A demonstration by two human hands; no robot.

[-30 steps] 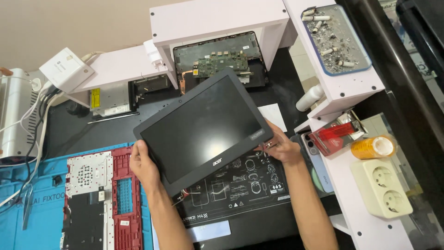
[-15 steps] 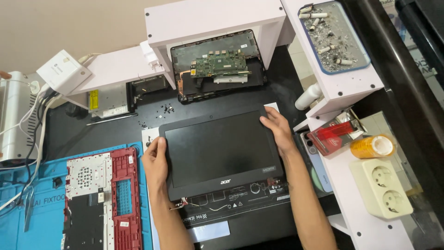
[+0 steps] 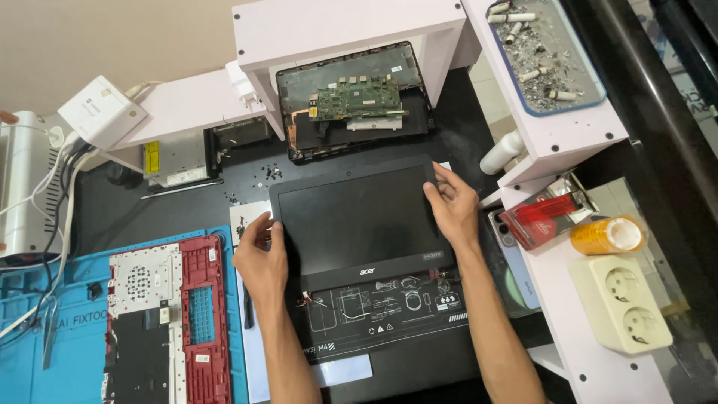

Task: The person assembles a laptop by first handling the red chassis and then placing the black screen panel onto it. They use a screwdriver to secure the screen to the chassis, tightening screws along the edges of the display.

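Observation:
A black laptop screen panel point(image 3: 359, 221) lies flat, face up, on a black printed work mat point(image 3: 389, 318). My left hand point(image 3: 262, 258) rests on the panel's left edge, thumb and fingers at its top left corner. My right hand point(image 3: 452, 203) lies on its upper right corner, fingers spread over the bezel. Loose thin wires point(image 3: 308, 301) stick out below the panel's lower left corner.
A laptop base with a green circuit board point(image 3: 355, 101) sits behind the panel under a white shelf point(image 3: 344, 26). A red keyboard frame point(image 3: 198, 314) lies on a blue mat point(image 3: 45, 337) at left. Small screws point(image 3: 262, 179), a phone point(image 3: 512, 258), a tape roll point(image 3: 606, 234) and a socket strip point(image 3: 621, 303) are around.
The screen panel was held tilted up and askew above the mat; it has been lowered, squared up and laid flat. Both hands moved up along its sides to the upper corners.

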